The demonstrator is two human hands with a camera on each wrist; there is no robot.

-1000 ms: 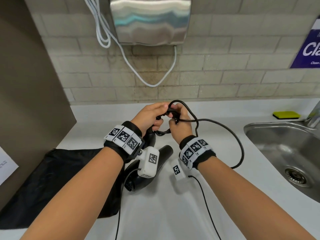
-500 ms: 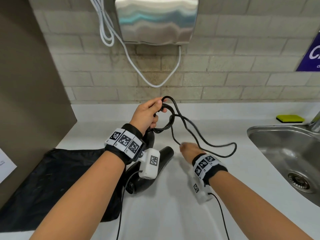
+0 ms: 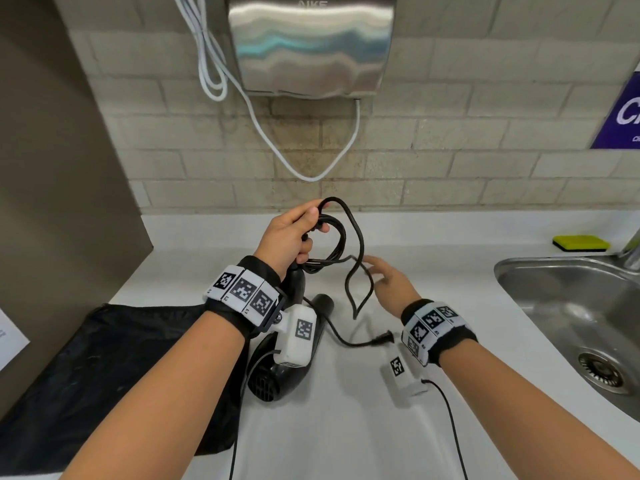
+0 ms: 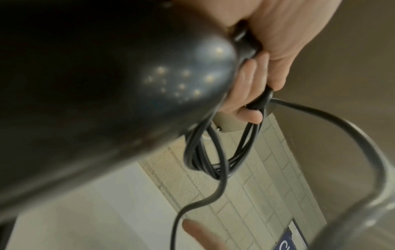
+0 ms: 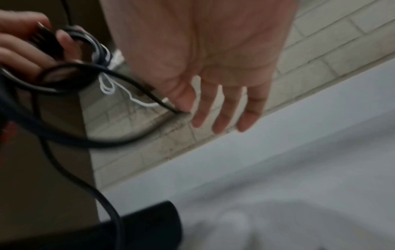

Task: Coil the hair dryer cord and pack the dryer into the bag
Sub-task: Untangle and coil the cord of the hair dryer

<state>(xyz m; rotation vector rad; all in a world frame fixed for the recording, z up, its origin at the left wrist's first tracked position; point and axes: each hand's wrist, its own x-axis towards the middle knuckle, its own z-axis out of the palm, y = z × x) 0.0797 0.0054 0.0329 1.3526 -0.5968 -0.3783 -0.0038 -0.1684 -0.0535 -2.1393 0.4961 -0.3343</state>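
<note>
The black hair dryer (image 3: 277, 372) lies on the white counter (image 3: 346, 427) under my left wrist, its nozzle (image 3: 323, 303) pointing away. My left hand (image 3: 294, 237) grips several coils of the black cord (image 3: 341, 244) above the dryer's handle; in the left wrist view its fingers (image 4: 256, 84) curl round the cord bundle (image 4: 213, 152). A loose loop of cord (image 3: 360, 289) hangs down, and my right hand (image 3: 384, 278) touches it with straight fingers (image 5: 220, 110). The plug (image 3: 384, 337) rests on the counter. The black bag (image 3: 104, 375) lies flat at the left.
A steel sink (image 3: 554, 306) is set into the counter at the right, with a yellow-green sponge (image 3: 581, 242) behind it. A wall-mounted hand dryer (image 3: 311, 43) with a white cable (image 3: 311, 174) hangs above. A brown partition (image 3: 52, 202) closes the left side.
My right hand left the coil, dropped toward the counter, then rose to the hanging loop. The long loose cord has drawn in toward the coil. My left hand kept its hold.
</note>
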